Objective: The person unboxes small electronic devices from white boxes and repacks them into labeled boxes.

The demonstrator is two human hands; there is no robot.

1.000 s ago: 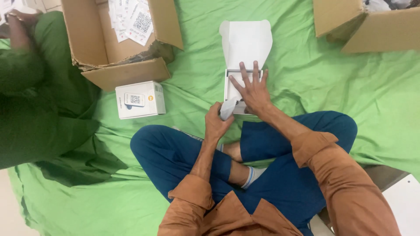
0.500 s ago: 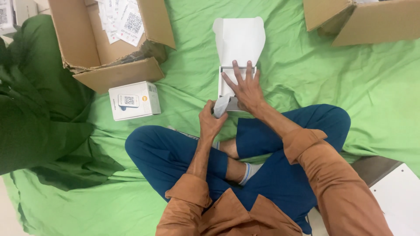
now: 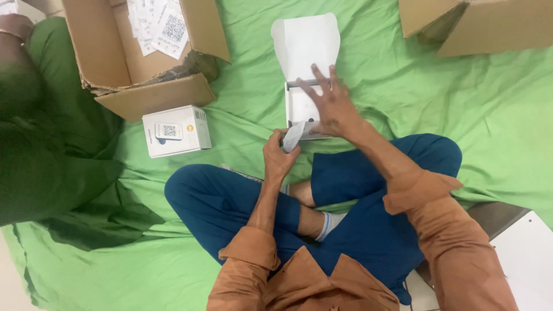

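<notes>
A small white box (image 3: 299, 106) lies open on the green sheet in front of my crossed legs, its lid (image 3: 305, 43) flipped back away from me. My right hand (image 3: 331, 106) rests flat over the box's right side with fingers spread. My left hand (image 3: 279, 155) is closed on a small grey-white piece (image 3: 292, 136) at the box's near left corner. What lies inside the box is mostly hidden by my right hand.
A closed white product box (image 3: 175, 131) sits to the left. Behind it stands an open cardboard carton (image 3: 144, 57) with printed leaflets inside. Another carton (image 3: 478, 23) is at the top right. A person in dark green (image 3: 34, 132) sits at the left. A white board (image 3: 524, 259) lies at the lower right.
My hands and the white box hold nearly the same pose; the view has shifted slightly. My right hand's fingers have spread a little wider over the box.
</notes>
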